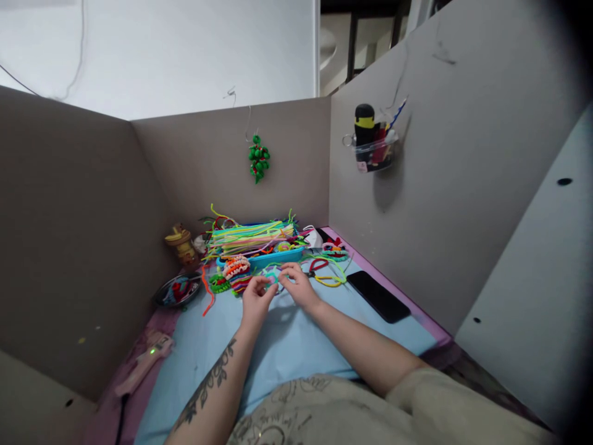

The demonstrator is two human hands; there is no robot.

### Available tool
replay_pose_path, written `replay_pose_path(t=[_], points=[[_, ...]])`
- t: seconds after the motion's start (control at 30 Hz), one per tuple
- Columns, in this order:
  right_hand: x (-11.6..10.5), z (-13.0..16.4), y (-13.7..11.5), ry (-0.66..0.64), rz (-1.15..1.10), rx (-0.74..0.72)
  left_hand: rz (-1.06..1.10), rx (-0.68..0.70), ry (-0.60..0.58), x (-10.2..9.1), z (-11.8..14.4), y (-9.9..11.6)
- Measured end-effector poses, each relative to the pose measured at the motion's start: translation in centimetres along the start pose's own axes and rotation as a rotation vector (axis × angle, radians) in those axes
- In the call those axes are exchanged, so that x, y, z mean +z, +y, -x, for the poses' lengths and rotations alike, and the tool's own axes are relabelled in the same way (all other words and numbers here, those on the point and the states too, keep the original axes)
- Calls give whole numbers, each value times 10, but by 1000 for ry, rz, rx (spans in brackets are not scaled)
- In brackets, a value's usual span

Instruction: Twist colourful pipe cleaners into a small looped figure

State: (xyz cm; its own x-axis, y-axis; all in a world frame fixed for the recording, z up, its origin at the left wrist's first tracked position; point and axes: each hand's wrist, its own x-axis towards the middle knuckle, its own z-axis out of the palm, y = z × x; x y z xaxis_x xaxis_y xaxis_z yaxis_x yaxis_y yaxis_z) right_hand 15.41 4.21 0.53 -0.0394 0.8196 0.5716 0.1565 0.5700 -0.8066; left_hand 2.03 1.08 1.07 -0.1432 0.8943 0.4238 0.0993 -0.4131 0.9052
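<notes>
so the desk is boxed in by grey cardboard walls (83, 235) on three sides, with a white wall above them and a doorway gap showing top right. the surface is covered with a light blue sheet (296, 346) over a purple mat (435, 337) that peeks out along the edges. both hands meet in the middle of the sheet: left hand (256, 301) and right hand (299, 285) have their fingertips pinched together on a small green pipe cleaner loop (272, 278) held between them, just above the sheet. right behind it sits a blue tray (271, 258) stacked with neon pipe cleaners, plus finished coiled bits beside it. a black phone (378, 296) lies flat to the right, near the wall. a pink glue gun (146, 361) rests at the left edge, a small dark bowl (178, 290) further back. a green beaded ornament (258, 159) hangs on the back wall, and a clear cup (376, 151) of pens is stuck to the right one.
</notes>
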Motion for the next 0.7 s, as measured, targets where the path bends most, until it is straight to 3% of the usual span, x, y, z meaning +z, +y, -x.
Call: replay_pose_path(t=[0.7], points=[[-5, -6, 7, 49, 86, 28, 11, -56, 1, -1, -2, -2]])
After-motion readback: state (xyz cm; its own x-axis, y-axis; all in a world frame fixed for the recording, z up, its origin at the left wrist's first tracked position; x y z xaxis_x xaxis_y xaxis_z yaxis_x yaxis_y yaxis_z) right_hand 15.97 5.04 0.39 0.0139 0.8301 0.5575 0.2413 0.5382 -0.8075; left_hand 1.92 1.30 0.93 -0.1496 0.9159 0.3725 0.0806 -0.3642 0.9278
